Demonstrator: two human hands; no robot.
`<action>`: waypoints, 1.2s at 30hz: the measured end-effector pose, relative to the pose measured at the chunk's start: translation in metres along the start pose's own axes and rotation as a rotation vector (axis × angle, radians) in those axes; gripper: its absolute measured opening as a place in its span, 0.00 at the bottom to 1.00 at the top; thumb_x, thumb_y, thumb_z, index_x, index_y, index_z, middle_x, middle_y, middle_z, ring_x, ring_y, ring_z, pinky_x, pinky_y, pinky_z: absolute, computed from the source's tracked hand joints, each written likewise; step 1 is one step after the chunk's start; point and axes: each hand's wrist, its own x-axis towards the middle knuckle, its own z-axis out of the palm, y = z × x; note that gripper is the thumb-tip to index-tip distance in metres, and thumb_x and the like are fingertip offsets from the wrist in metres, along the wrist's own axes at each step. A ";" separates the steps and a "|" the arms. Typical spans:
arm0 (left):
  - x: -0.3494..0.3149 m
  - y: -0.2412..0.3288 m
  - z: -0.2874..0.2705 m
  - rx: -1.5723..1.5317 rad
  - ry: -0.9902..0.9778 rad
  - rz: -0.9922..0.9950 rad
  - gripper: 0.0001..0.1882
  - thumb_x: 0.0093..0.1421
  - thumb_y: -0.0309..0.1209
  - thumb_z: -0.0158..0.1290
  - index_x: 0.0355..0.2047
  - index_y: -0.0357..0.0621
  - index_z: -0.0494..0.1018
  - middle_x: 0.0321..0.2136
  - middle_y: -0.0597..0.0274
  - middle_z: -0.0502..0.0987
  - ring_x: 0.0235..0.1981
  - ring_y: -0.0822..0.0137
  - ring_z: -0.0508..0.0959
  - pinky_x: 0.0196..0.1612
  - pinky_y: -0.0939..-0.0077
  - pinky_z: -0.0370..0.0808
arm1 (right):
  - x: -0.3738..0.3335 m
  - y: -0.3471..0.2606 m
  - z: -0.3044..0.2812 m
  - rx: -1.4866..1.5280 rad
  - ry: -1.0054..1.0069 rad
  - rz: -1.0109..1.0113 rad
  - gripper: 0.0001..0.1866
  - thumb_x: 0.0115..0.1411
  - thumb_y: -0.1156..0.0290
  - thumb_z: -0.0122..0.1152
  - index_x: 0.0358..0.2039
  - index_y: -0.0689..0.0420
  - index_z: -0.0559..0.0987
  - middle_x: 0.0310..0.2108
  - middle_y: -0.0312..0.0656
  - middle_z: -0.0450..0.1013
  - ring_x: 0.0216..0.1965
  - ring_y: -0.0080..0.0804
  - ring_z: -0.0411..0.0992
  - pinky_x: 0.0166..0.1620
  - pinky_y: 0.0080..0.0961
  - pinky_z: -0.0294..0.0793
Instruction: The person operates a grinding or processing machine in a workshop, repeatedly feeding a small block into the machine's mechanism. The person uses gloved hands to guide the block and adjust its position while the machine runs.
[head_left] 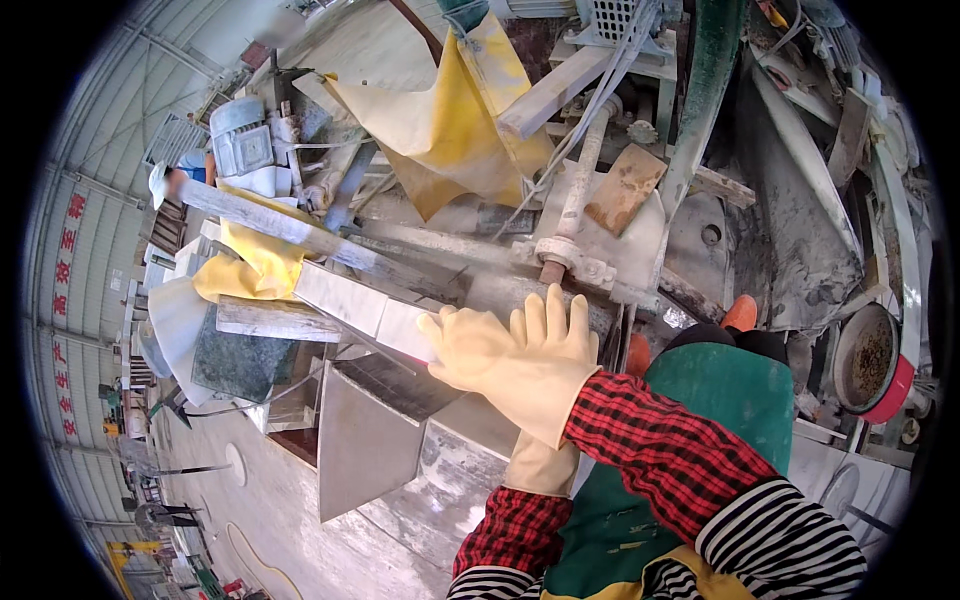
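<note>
I wear pale cream rubber gloves, and my forearms cross. My right hand [497, 372] reaches leftward over the left one, its fingers closed at the near end of a white stone block [402, 328]. The block lies at the end of a row of similar white blocks [340, 297], with a red edge showing below. Behind the right hand, my left hand [553, 325] points away from me with fingers spread. It holds nothing that I can see, and its palm is hidden. Just beyond its fingertips is a dusty metal shaft [570, 215].
Yellow sheeting [440, 130] drapes over the machinery ahead. A wooden beam [290, 225] and a dark green slab [240, 355] are at left. Below the blocks stands a grey metal chute [365, 440]. A round pan [866, 360] stands at right. A person [185, 172] is at far left.
</note>
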 end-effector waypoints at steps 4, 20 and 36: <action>-0.006 -0.004 0.008 0.021 -0.061 0.023 0.29 0.61 0.41 0.56 0.62 0.44 0.74 0.66 0.44 0.70 0.65 0.35 0.67 0.66 0.38 0.63 | -0.003 0.008 0.007 0.056 0.023 0.009 0.25 0.60 0.61 0.65 0.58 0.50 0.80 0.43 0.50 0.82 0.45 0.49 0.81 0.50 0.44 0.78; -0.015 0.047 0.004 0.196 -0.011 0.144 0.26 0.61 0.36 0.61 0.60 0.44 0.75 0.65 0.41 0.70 0.66 0.36 0.66 0.70 0.42 0.59 | -0.210 0.276 -0.132 1.705 0.827 0.325 0.22 0.68 0.73 0.64 0.62 0.56 0.78 0.55 0.42 0.79 0.50 0.32 0.79 0.51 0.33 0.80; 0.008 -0.044 0.009 0.050 0.064 0.082 0.19 0.72 0.30 0.55 0.58 0.30 0.76 0.57 0.37 0.78 0.57 0.45 0.79 0.63 0.60 0.75 | -0.614 0.509 -0.183 0.269 1.979 1.303 0.29 0.55 0.72 0.67 0.60 0.57 0.78 0.49 0.48 0.83 0.45 0.37 0.82 0.49 0.33 0.80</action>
